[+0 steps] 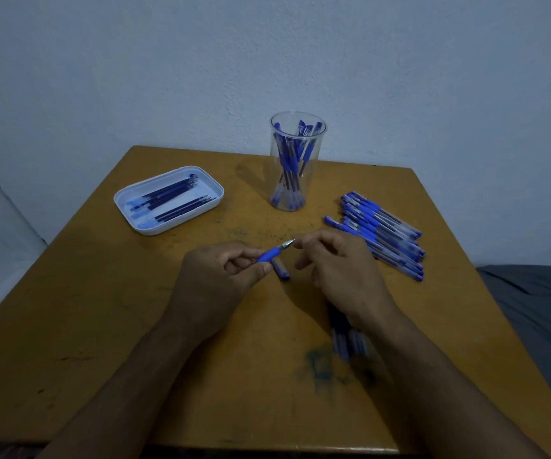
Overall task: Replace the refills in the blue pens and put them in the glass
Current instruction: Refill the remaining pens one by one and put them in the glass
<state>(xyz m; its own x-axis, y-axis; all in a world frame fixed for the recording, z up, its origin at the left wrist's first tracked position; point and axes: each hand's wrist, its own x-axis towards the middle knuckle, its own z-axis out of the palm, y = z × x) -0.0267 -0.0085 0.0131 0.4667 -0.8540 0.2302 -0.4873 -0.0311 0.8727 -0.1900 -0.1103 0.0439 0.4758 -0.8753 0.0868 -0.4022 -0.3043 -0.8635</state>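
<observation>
My left hand (221, 273) grips a blue pen (272, 254) by its barrel, the rubber grip and metal tip pointing up and right. My right hand (337, 270) has its fingertips at the pen's tip; whether it pinches the tip is unclear. A blue pen cap (282, 270) lies on the table just below the pen. A clear glass (297, 160) at the back holds several blue pens. A pile of several capped blue pens (383, 233) lies to the right. A white tray (168, 198) at the left holds several dark refills.
The yellow wooden table (102, 309) has ink stains near the front centre. Several blurred refills (347, 332) lie under my right forearm. A pale wall stands right behind the table. Grey fabric (539, 309) lies past the right edge.
</observation>
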